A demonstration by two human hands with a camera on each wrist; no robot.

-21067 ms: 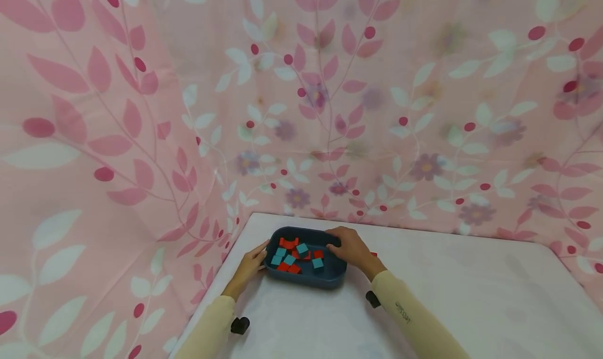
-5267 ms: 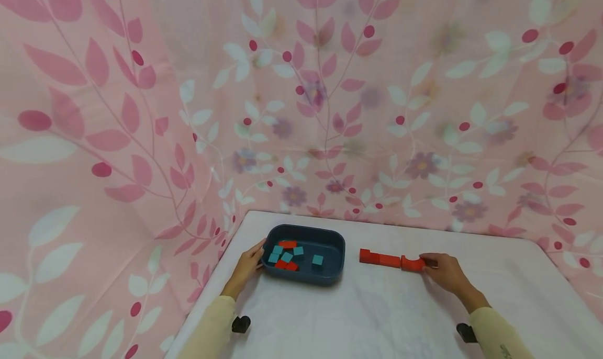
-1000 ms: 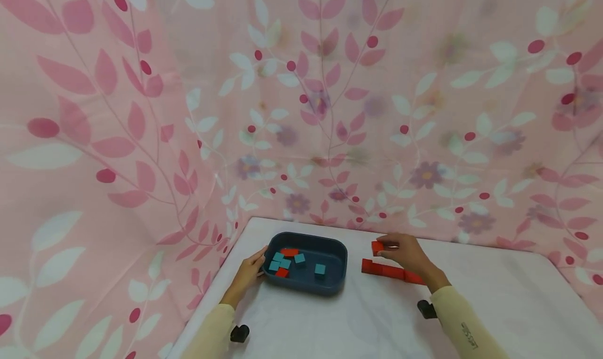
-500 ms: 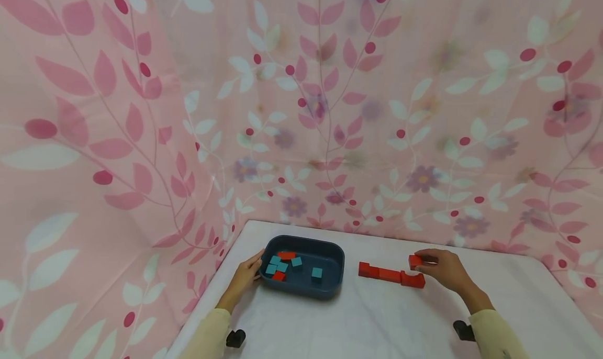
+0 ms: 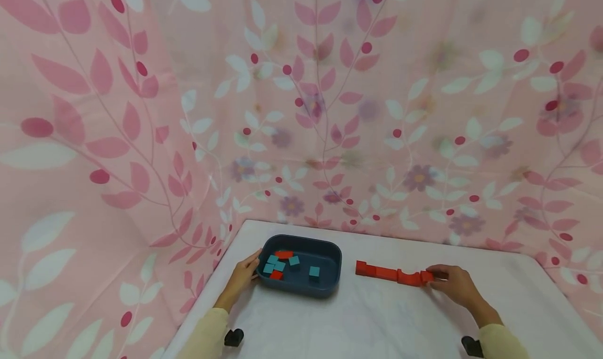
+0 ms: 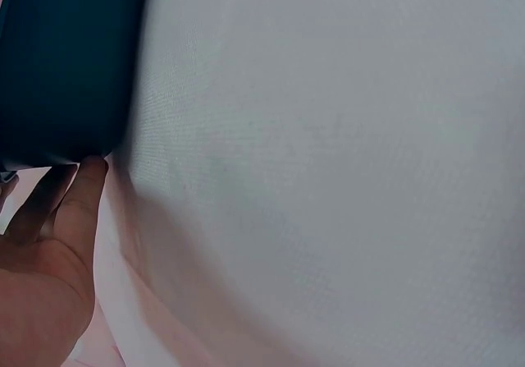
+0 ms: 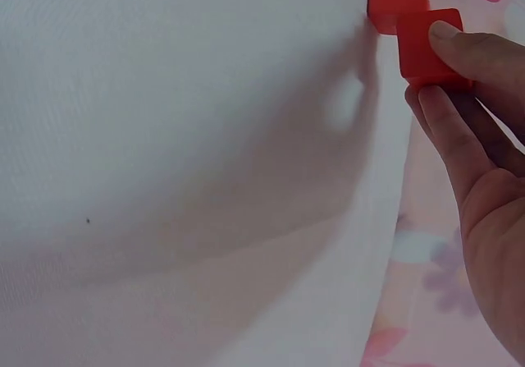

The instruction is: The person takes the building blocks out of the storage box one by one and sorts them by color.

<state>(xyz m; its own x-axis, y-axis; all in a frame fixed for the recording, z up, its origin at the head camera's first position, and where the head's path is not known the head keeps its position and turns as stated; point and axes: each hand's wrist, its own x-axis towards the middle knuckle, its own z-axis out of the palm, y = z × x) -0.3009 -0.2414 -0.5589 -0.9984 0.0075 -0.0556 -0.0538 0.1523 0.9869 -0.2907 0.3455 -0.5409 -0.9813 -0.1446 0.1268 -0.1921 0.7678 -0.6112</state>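
Observation:
At the right end of a row of red blocks (image 5: 386, 273) on the table, my right hand (image 5: 459, 287) pinches a red cube (image 7: 428, 51) between thumb and fingertips. The cube sits against the arched red block (image 5: 409, 277) that has a curved hollow on top. To the left lies a dark blue tray (image 5: 325, 291), holding several teal cubes (image 5: 314, 271) and red blocks (image 5: 276, 276). My left hand (image 5: 241, 278) touches the tray's left end with extended fingers; in the left wrist view the fingertips (image 6: 92, 170) rest against its outer wall.
A white cloth covers the table (image 5: 372, 322). Pink floral curtains (image 5: 301, 113) hang behind it and along the left side. Some table surface separates the tray from the red row.
My right hand has carried the red cube rightward from above the row and lowered it to the row's right end. The left hand stays at the tray.

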